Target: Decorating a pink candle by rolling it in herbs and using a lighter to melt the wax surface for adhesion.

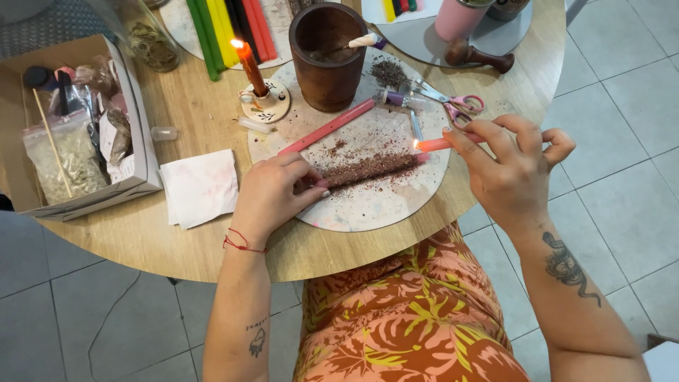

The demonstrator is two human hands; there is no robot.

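Left hand [272,194]: fingers closed on near end of herb-coated candle [368,168], pinned flat on round board [353,205]. Right hand [513,170]: lit pink candle [433,144] pinched between fingertips, flame held at coated candle's far end. Coating judged largely done: herbs seen along whole length, loose crumbs scattered on board. Second pink candle [327,127] lying bare, uncoated. Beyond: wooden mortar [327,60], burning red candle [249,67], scissors [453,102], tissue [199,185] on tabletop [177,240].
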